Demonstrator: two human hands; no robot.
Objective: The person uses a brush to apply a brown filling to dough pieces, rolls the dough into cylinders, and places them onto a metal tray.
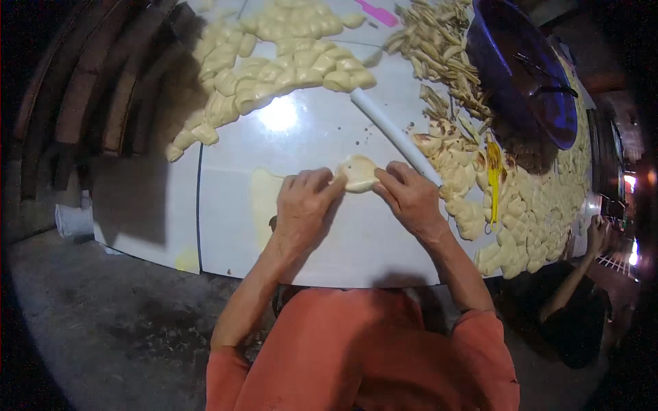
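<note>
A small flattened round of pale dough [359, 177] lies on the white table [329, 253], its edge raised in places. My left hand [307, 200] pinches its left edge, fingers curled. On its right edge my right hand [411, 195] has thumb and fingers closed. Just beyond the right hand, a white rolling rod [396, 135] rests slantwise. Beside my left hand a thin, pale yellowish patch [266, 195] spreads on the tabletop, partly hidden by that hand.
Many pale dough pieces [288, 72] cover the far left; more dough [528, 226] lies at right with a yellow tool [493, 181]. Brownish strips [439, 44] sit beside a large blue basin [497, 48]. A pink spatula [377, 12] lies far back. Another person's arm [576, 281] shows at right.
</note>
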